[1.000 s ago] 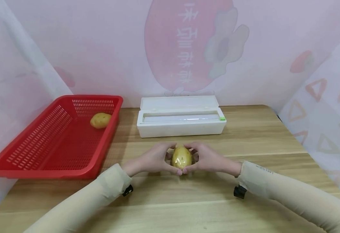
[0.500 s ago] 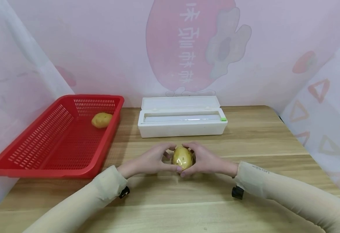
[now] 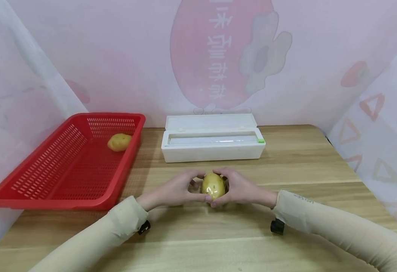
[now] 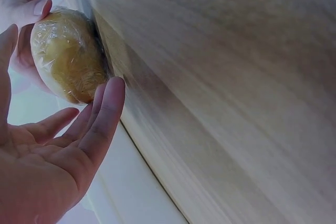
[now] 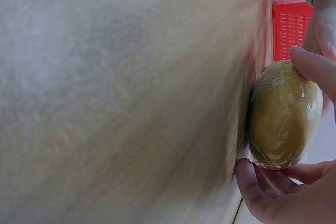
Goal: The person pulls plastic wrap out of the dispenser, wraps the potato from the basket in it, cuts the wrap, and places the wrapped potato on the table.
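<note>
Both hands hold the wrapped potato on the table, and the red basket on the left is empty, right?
Not quite. The red basket is not empty: the head view shows a second potato lying in it. Both hands, left hand and right hand, do hold the wrapped potato on the table.

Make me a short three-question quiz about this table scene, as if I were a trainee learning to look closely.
1. True or false: the potato between the two hands is covered in clear film.
2. What lies inside the red basket?
3. The white dispenser box stands: A) open, B) closed.

Key:
1. True; the left wrist view shows shiny, wrinkled wrap.
2. A second potato, near the far end.
3. A; its lid is tipped back.
</note>
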Motion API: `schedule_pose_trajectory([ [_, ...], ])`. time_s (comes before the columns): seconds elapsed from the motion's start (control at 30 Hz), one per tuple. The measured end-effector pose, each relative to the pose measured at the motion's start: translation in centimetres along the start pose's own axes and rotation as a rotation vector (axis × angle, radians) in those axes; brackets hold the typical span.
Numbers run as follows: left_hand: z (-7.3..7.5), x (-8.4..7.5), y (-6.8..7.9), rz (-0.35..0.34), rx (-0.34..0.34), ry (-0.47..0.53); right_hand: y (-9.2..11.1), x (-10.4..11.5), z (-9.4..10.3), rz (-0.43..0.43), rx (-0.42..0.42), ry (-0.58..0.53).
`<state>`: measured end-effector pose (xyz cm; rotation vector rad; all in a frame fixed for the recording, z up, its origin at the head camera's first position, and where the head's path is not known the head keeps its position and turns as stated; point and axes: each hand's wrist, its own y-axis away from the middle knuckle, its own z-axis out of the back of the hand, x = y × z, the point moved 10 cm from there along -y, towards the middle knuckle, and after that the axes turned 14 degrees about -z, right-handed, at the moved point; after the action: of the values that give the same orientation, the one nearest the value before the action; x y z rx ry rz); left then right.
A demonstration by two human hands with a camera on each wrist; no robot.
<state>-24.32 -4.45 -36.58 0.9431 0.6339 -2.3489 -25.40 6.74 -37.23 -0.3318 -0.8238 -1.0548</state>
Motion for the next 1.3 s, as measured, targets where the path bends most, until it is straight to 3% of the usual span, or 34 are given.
schedule_pose_trajectory([
  [0.63,0.7,0.3,0.6,0.059,-0.044,-0.051,0.2,-0.9,0.7,-0.027,-0.031,-0.050],
  [0.93,0.7,0.6,0.8,0.088,-0.070,-0.008,0.4,-1.1,1.8,-0.035,-0.079,-0.082],
  [1.3,0.6,0.3,0.7,0.076,-0.056,-0.052,1.2,-2.0,3.8,-0.043,-0.132,-0.079],
])
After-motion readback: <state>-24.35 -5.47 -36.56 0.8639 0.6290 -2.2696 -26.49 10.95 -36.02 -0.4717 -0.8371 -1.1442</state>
